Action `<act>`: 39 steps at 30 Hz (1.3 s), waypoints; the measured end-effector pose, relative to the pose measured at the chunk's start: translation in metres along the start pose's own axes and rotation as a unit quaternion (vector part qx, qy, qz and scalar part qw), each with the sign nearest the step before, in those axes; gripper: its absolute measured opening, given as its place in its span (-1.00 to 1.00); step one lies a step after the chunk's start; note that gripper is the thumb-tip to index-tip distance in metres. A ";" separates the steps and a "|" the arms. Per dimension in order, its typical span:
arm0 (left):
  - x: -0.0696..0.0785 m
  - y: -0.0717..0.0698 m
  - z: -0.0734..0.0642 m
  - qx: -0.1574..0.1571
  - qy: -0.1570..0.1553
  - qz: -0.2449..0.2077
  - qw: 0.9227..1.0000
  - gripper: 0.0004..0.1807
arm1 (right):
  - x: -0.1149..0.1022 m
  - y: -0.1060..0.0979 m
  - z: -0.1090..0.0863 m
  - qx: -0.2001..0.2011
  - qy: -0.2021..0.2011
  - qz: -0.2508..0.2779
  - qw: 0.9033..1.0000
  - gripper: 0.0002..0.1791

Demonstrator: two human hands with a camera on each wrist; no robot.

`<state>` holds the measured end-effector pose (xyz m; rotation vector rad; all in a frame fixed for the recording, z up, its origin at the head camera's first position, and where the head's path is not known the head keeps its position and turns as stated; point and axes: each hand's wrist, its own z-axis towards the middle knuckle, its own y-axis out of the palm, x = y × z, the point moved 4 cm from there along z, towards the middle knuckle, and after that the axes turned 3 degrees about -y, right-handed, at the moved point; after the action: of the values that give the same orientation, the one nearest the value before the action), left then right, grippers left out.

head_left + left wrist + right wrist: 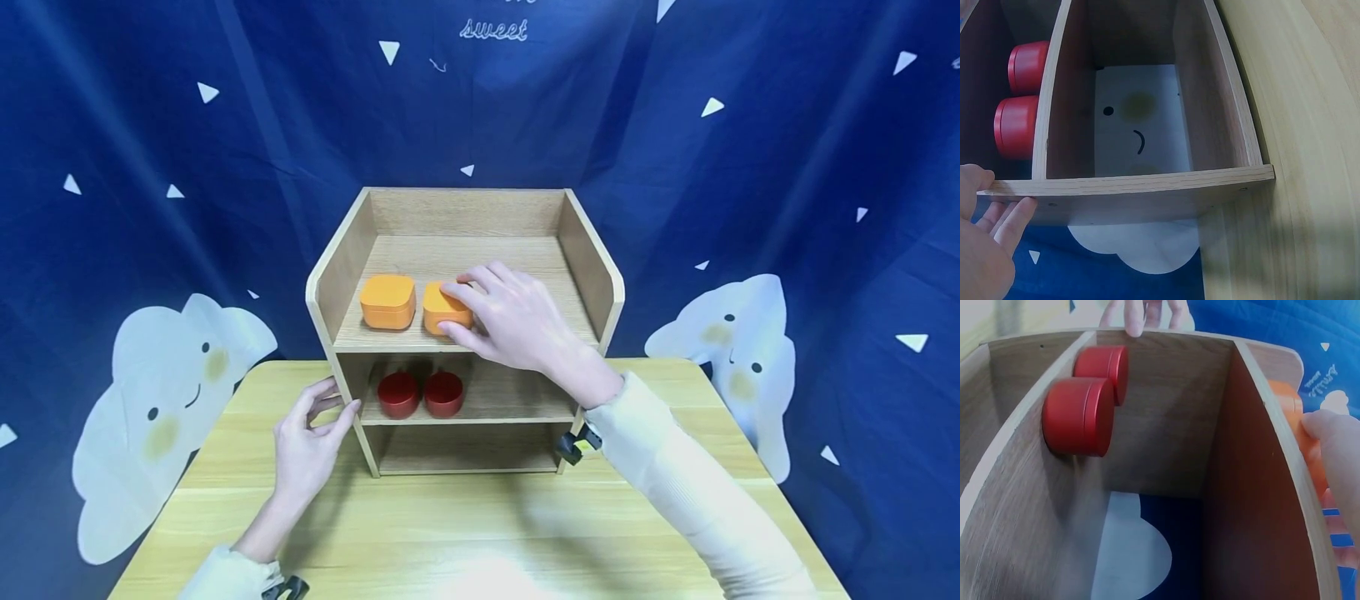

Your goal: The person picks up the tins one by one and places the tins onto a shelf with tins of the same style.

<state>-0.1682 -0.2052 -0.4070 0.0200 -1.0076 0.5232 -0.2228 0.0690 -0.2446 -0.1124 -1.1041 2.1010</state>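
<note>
A small wooden shelf unit (467, 212) stands on the table. My left hand (311, 442) pinches the front edge of its left side panel, thumb at the front and fingers on the outer face, as the left wrist view (988, 244) also shows. On the top shelf are two orange rounded-square boxes with lids. My right hand (517, 321) grips the right orange box (444, 310) between thumb and fingers; its far side is hidden. Close to its left sits the other orange box (387, 302), untouched.
On the middle shelf, towards the left, two red round tins (398, 395) (444, 394) stand side by side. Raised side panels (592, 267) flank the top shelf. The light wooden table (450, 533) spreads out in front, and a blue curtain (480, 108) hangs behind.
</note>
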 end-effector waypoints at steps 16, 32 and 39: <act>0.001 0.000 0.000 0.000 -0.001 -0.002 1.000 -0.58 | 0.004 0.008 0.008 -0.020 0.008 0.006 1.000 -0.47; -0.001 0.000 0.000 0.000 0.000 -0.002 1.000 -0.59 | 0.002 -0.009 -0.006 0.037 -0.017 -0.024 0.999 -0.36; -0.001 0.000 0.000 -0.003 -0.002 -0.008 1.000 -0.58 | -0.002 -0.024 -0.019 0.093 -0.035 -0.058 0.993 -0.36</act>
<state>-0.1685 -0.2060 -0.4073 0.0232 -1.0120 0.5051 -0.2001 0.0891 -0.2394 0.1122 -0.9265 2.1041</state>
